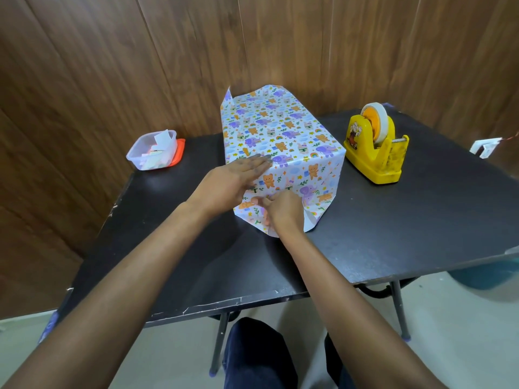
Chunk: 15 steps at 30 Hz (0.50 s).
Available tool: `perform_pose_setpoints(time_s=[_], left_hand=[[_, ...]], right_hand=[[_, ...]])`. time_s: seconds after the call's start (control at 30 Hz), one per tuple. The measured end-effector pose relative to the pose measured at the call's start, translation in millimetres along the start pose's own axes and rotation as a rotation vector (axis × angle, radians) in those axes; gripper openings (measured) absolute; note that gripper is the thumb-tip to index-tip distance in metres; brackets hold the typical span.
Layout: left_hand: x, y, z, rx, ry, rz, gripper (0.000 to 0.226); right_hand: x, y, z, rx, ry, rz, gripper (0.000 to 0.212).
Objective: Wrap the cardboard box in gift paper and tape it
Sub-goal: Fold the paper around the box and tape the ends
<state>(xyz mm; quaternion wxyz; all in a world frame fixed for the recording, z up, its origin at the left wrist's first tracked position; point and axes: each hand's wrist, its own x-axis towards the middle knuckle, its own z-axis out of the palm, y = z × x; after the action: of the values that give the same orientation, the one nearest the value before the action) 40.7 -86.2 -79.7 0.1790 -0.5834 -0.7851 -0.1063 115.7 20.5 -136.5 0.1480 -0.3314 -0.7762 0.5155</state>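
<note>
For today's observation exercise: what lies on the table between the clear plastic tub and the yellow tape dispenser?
The gift-paper-covered box stands between the tub and the tape dispenser, as the head view shows.

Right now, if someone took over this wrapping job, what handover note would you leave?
Left hand: flat, fingers straight, pressing the paper down at the box's near top edge.
Right hand: fingers curled on the paper fold at the near end.
Things: the box is hidden under the paper, mid table; the tape dispenser is to its right.
Done: paper wrapped round the box.
Left: fold the near end, fold the far end that stands open, tape both.
</note>
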Motion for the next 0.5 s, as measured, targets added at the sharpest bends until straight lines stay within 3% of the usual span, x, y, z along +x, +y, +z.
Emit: perform_pose_setpoints(time_s=[0.13,0.23,0.33,0.4,0.43,0.5], left_hand=[[0.2,3.9,-3.1,-0.005,-0.016,-0.029,0.06],[3.0,7.0,-7.7,-0.11,-0.053,-0.153,0.057],[10.3,12.8,-12.0,-0.348,-0.032,-0.341,0.046],[15.0,14.9,-12.9,-0.37,-0.066,-0.436,0.044],[17.1,15.6,-13.2,-0.328,-0.097,-0.46,0.044],[16.9,16.0,-10.8,-0.29,-0.126,-0.505,0.045]], right_hand=[[-4.7,-1.6,-16.8,-0.048,-0.089,0.021,0.03],[-8.4,-1.5,-55.0,0.008,-0.112,0.009,0.031],[0.3,8.1,-97.3,0.075,0.221,-0.118,0.037],[16.4,24.2,-116.8,0.096,0.456,-0.085,0.034],[24.7,30.5,-122.7,0.134,0.486,-0.026,0.035],[38.8,38.1,-124.6,0.279,0.362,0.131,0.041]])
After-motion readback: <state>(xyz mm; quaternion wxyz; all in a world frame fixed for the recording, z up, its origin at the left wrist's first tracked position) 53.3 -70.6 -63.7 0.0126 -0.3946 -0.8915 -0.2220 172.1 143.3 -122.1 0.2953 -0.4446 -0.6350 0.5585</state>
